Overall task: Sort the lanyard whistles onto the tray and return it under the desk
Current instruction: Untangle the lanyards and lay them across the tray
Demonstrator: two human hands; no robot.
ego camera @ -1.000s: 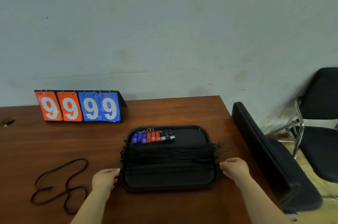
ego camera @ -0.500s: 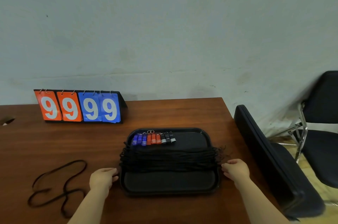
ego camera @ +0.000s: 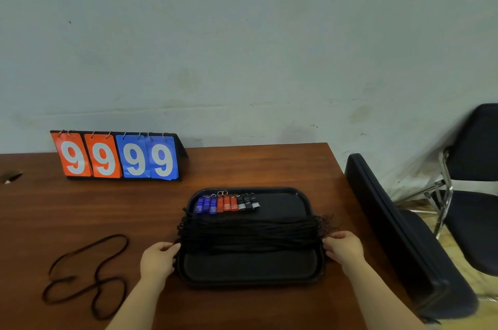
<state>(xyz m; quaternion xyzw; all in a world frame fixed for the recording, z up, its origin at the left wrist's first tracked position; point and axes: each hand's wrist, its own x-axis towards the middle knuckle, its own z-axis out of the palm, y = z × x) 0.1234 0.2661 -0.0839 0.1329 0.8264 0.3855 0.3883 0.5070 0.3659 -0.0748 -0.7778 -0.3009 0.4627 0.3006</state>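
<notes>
The left hand is curling its fingers round the left rim of the black rounded-rectangular plastic tray, and the right hand is gripping the right rim likewise. The tray is sitting on the brown wooden desk. A bundle of black lanyard cords is lying across its middle, with a row of blue, orange and black whistles lining its far edge. A loose black cord loop is lying well apart on the left, and an orange-and-blue flip scoreboard is standing by the wall.
</notes>
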